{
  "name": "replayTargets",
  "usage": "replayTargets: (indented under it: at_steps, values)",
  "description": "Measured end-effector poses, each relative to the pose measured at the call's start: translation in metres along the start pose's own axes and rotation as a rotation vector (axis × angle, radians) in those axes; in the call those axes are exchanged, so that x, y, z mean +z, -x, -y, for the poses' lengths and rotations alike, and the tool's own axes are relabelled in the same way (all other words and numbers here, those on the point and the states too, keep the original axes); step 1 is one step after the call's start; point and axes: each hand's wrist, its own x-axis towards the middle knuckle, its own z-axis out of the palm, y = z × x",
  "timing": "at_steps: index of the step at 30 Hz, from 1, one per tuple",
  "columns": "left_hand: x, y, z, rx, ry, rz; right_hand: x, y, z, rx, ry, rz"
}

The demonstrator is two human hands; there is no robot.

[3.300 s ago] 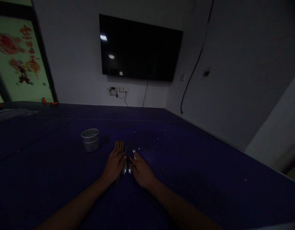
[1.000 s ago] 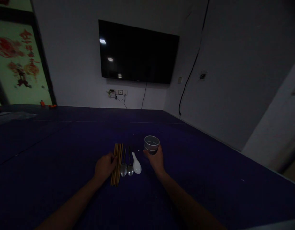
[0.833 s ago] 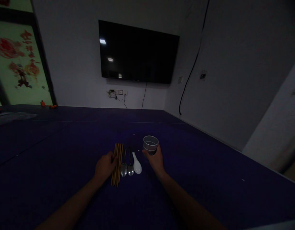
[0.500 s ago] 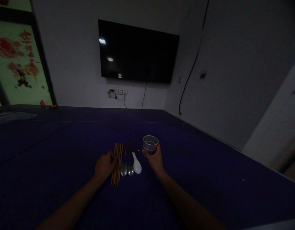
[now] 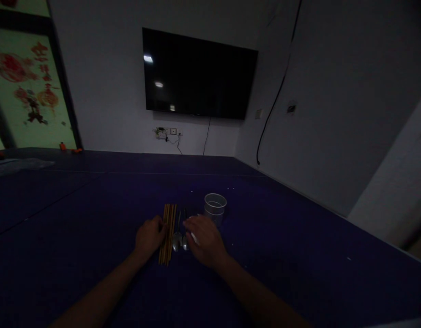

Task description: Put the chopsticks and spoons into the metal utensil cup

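Several wooden chopsticks [image 5: 168, 237] lie side by side on the dark blue surface. My left hand [image 5: 149, 238] rests against their left edge, its fingers curled in and gripping the outermost ones. Just right of them lie two metal spoons, the left spoon [image 5: 177, 240] in plain sight and the other spoon [image 5: 185, 243] partly under my fingers. My right hand [image 5: 206, 241] hovers over the white spoon [image 5: 194, 238], hiding most of it, with thumb and fingers apart. Behind that hand a grey metal cup [image 5: 215, 207] stands upright, untouched.
The blue surface [image 5: 94, 218] stretches to the wall, with small white scraps on it. A plastic sheet [image 5: 22, 166] and orange objects [image 5: 63, 146] lie far left. A television [image 5: 200, 73] hangs on the wall, and a black cable [image 5: 272, 107] runs down at the right.
My right hand has let go of the metal cup, which stays standing, and has moved left and nearer, over the white spoon. My left hand has stayed at the chopsticks.
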Motion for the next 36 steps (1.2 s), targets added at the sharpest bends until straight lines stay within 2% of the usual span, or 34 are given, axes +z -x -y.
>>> replayTargets:
  at_steps: [3, 6, 14, 28, 36]
  values:
    - [0.000, 0.000, 0.000, 0.010, 0.000, -0.014, 0.009, 0.000, 0.010, -0.003, -0.125, 0.208]
    - [0.000, 0.001, 0.001, 0.023, 0.004, -0.021, 0.012, -0.002, 0.012, 0.080, -0.178, 0.277]
    - [-0.001, 0.000, 0.000, -0.010, -0.007, -0.005, 0.012, 0.000, 0.000, 0.273, -0.200, 0.242]
    - [-0.004, 0.000, 0.001, -0.017, -0.055, -0.025, 0.019, 0.006, -0.004, 0.339, -0.209, 0.293]
    - [-0.009, 0.001, 0.000, 0.011, -0.110, -0.010, 0.019, 0.006, -0.003, 0.330, -0.208, 0.268]
